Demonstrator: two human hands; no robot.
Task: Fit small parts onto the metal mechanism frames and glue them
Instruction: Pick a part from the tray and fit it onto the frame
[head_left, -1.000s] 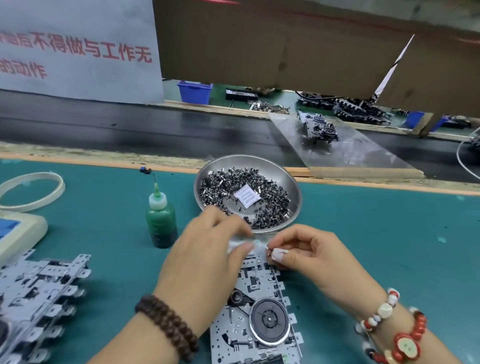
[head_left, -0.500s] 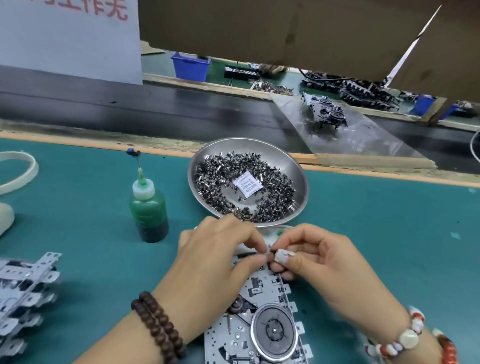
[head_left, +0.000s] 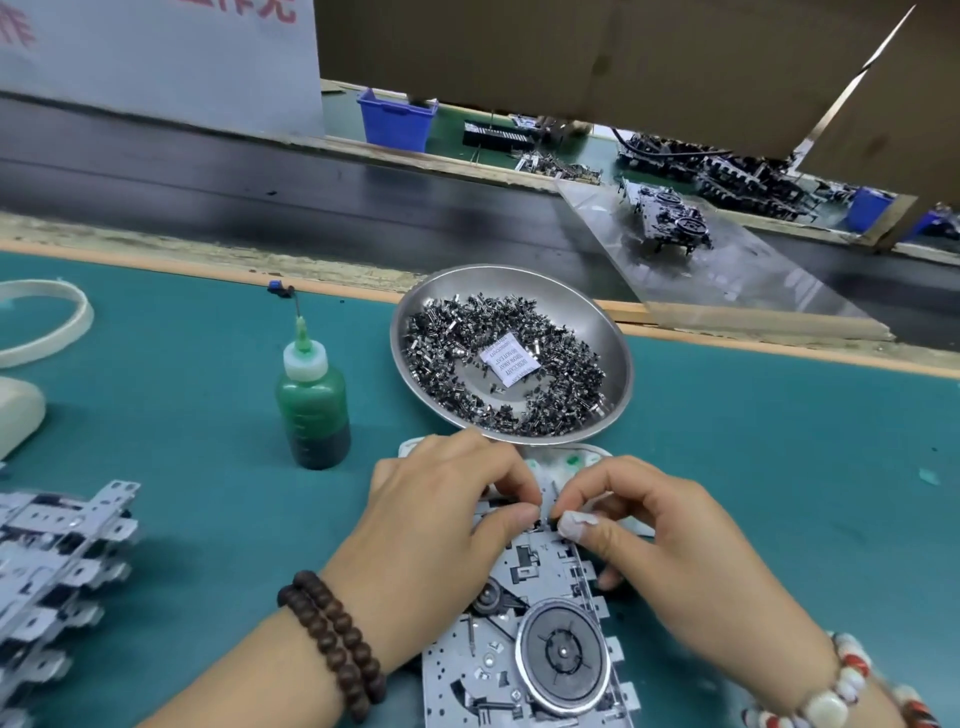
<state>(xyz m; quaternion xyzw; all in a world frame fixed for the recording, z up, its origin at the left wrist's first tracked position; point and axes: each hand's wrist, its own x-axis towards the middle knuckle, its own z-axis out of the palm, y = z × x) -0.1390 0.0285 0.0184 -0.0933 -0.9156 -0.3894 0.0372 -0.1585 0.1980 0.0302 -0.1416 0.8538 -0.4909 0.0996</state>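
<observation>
Head view: your left hand (head_left: 441, 525) and right hand (head_left: 660, 540) pinch tiny part over metal frame (head_left: 524, 649); teal surface (head_left: 779, 467), dark conveyor belt (head_left: 260, 192) behind.

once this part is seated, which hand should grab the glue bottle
Left, probably. The glue bottle stands on the mat to the left of the frame, on the same side as the left hand. The right hand would have to cross over the left hand and the frame.
</observation>
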